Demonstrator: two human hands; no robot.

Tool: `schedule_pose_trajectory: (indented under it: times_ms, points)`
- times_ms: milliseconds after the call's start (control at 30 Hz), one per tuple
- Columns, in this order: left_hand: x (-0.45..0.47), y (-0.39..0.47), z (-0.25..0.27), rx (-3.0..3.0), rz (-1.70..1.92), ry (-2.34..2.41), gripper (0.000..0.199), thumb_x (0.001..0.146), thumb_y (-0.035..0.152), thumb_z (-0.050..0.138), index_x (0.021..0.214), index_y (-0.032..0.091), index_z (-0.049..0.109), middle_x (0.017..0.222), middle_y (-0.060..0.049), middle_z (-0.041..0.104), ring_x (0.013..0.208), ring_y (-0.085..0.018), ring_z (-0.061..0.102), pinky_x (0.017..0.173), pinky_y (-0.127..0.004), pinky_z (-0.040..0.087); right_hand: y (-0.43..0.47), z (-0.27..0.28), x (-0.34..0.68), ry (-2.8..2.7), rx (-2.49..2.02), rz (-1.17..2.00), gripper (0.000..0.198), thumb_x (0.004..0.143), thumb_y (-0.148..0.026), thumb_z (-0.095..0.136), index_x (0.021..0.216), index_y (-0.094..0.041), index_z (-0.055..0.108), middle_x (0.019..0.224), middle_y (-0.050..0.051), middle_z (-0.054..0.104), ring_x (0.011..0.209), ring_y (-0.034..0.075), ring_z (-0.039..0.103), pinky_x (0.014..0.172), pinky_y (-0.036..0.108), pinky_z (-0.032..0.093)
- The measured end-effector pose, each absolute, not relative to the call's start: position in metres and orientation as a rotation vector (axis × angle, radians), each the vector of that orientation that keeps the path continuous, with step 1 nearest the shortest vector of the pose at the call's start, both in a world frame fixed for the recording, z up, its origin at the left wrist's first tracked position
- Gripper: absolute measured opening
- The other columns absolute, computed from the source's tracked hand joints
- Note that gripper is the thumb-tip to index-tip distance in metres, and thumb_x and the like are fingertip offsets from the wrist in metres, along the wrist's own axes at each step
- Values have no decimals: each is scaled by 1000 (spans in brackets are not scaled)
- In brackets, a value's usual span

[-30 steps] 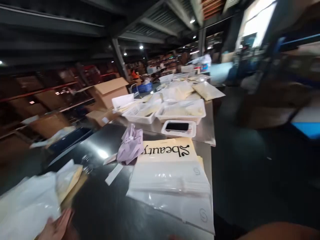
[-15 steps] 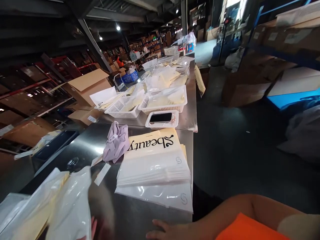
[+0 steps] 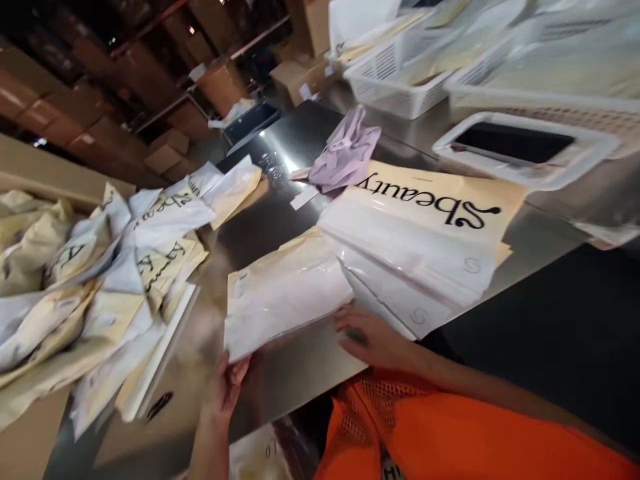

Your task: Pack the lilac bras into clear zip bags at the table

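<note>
A white, shiny plastic bag (image 3: 290, 293) with a yellowish end lies in front of me on the metal table. My left hand (image 3: 233, 377) is closed on its near left corner. At the bag's near right corner, my right hand (image 3: 373, 337) has its fingers stretched out and apart; whether they touch the bag I cannot tell. Just beyond it is a stack of flat plastic bags (image 3: 410, 247) with black "beauty" lettering, seen upside down. A crumpled lilac garment (image 3: 347, 150) with a white tag (image 3: 304, 197) sits behind these bags.
Many filled bags (image 3: 165, 267) are heaped on the left beside cardboard. At the back right, a phone (image 3: 515, 140) rests in a white tray (image 3: 595, 150), near white perforated baskets (image 3: 395, 87). The table's right edge drops to dark floor (image 3: 565, 320). Shelves with boxes are behind.
My view has turned left and down. A white plastic bag is now in front of me with my left hand on its corner. My right hand has come up to its other corner.
</note>
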State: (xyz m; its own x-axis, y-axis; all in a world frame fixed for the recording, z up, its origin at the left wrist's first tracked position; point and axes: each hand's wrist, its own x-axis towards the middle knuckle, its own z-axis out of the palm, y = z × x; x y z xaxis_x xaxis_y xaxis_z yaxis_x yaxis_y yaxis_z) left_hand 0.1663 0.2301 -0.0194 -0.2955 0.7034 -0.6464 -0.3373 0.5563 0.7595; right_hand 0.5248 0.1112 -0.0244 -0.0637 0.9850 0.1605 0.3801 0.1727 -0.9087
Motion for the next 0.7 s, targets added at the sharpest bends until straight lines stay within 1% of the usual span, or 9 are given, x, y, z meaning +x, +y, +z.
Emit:
schedule_pose_trajectory:
  times_ms: [100,200,233,300,367,433,533,600,700]
  points:
    - [167,215,-11,183,1272,1504,26,102,18,37,94,19,63,83,-5,75,77,-14,75,72,-22,64,110,-21,534,-1346,-1605,976,31,93,-44,51,101,-18,65,94,8,71,78,19,66,71,30,51]
    - [194,189,-7,138,1319,1420,25,102,25,37,96,17,60,99,-11,75,98,-22,74,84,-37,64,117,-18,540,-1373,-1797,984,50,96,-55,47,127,-17,58,98,9,70,80,21,66,72,32,48]
    - [210,178,-7,123,1283,1377,24,101,25,39,96,16,61,104,-14,74,102,-24,73,86,-40,63,122,-17,540,-1466,-1812,1000,50,97,-56,45,125,-17,60,100,9,70,84,23,66,73,32,47]
    - [251,158,-11,107,1122,1271,18,97,24,45,96,15,61,109,-16,73,103,-26,73,88,-42,62,133,-15,533,-1650,-1821,1047,43,99,-54,42,103,-18,65,95,10,70,85,25,65,72,32,43]
    - [293,143,-17,205,872,1125,19,90,31,61,101,15,63,109,-17,73,93,-26,75,85,-40,62,142,-14,522,-1728,-1815,1076,38,99,-48,41,82,-19,59,84,8,68,77,23,62,67,31,39]
    - [327,137,-24,397,659,1010,41,81,51,73,96,14,63,91,-14,74,70,-24,73,67,-36,61,145,-11,512,-1680,-1780,1118,37,99,-43,38,72,-21,48,72,5,63,68,19,58,63,29,36]
    - [354,139,-28,659,556,991,62,64,74,76,71,14,61,55,-4,60,41,-14,55,40,-24,41,140,-5,505,-1484,-1654,1260,39,98,-47,37,69,-22,41,61,1,55,60,17,54,58,28,37]
    - [360,142,-26,705,596,1049,62,59,73,78,55,16,56,43,1,48,33,-9,42,34,-22,27,134,0,505,-1328,-1583,1398,39,94,-53,41,70,-22,43,57,-1,52,54,15,51,55,28,39]
    - [358,145,-23,647,713,1120,57,59,65,78,46,18,49,37,3,38,29,-6,32,33,-22,16,127,6,508,-1085,-1505,1593,41,88,-59,49,71,-22,46,53,-3,50,46,13,47,50,26,39]
